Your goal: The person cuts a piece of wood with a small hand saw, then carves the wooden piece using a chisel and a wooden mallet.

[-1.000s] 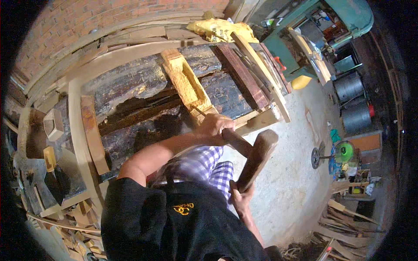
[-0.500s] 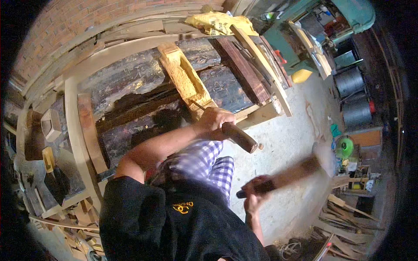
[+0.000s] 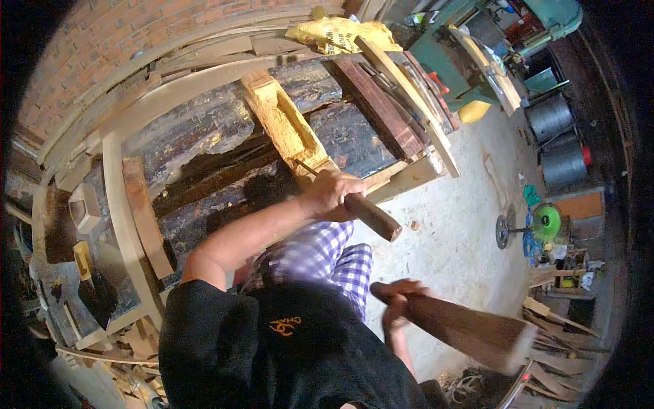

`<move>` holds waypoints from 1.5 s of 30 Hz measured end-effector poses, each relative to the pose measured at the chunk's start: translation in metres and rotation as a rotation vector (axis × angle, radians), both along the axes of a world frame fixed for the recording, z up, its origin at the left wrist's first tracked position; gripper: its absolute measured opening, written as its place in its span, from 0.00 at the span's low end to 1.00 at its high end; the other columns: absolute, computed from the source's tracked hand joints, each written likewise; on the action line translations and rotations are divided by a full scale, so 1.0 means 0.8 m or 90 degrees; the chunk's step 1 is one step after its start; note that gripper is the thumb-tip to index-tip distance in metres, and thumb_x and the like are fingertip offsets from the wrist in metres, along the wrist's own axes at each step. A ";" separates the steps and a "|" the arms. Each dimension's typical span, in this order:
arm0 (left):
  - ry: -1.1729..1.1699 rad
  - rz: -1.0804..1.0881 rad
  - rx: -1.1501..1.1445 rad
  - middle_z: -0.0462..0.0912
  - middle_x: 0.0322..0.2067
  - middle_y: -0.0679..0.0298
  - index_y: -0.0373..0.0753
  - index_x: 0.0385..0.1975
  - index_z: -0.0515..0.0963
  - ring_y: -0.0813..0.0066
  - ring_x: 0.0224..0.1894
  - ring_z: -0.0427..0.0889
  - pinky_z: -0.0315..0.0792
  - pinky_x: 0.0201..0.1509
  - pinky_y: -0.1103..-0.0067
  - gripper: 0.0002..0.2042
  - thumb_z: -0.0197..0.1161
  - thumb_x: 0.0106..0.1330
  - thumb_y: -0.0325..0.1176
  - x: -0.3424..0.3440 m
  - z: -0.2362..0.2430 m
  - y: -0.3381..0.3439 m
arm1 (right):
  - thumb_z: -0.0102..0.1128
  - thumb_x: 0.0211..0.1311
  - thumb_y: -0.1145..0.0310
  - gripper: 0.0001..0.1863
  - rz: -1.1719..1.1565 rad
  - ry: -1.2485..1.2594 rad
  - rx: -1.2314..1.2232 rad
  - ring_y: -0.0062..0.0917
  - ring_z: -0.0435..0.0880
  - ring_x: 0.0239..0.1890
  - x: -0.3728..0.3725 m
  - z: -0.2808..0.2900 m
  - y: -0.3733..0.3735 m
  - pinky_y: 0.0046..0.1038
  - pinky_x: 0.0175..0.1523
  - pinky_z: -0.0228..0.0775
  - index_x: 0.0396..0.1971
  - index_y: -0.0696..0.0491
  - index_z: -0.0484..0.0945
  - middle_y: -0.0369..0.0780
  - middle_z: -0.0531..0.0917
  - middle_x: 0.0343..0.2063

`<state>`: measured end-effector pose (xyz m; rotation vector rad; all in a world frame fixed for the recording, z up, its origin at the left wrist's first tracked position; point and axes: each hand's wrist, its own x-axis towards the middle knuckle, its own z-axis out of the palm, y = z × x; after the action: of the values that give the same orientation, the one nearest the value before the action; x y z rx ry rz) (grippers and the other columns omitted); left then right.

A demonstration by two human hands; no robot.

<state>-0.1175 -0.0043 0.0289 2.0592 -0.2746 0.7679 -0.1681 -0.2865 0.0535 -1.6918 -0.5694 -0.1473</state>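
My left hand is wrapped round a chisel with a thick wooden handle. Its thin metal blade reaches into the near end of a long yellow wood block, which has a rough hollow cut along its length. Where exactly the cutting edge meets the wood is too small to tell. In my right hand, low and to the right, is a heavy dark wooden mallet. Its wide end points away to the lower right, apart from the chisel handle. The block lies across a dark, worn workbench.
Dark reddish timber and a pale plank lie right of the block. A brown board is at the left. Beyond the concrete floor stand a green fan and metal drums. Scrap wood lies lower right.
The mallet has swung downward in view, its wide end dropping from the right side toward the lower right, away from the chisel. My left hand and the chisel have hardly moved.
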 end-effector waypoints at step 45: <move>-0.009 0.016 0.085 0.74 0.21 0.63 0.43 0.21 0.72 0.60 0.27 0.78 0.70 0.29 0.69 0.11 0.66 0.43 0.39 0.025 -0.002 0.008 | 0.68 0.45 0.69 0.26 -0.010 0.365 -0.063 0.25 0.76 0.30 -0.017 -0.002 -0.037 0.28 0.49 0.65 0.44 0.58 0.67 0.36 0.78 0.27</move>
<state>-0.0973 0.0025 0.0276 2.1870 -0.3155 0.7981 -0.1816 -0.3163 0.0520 -1.7316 -0.1341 0.3534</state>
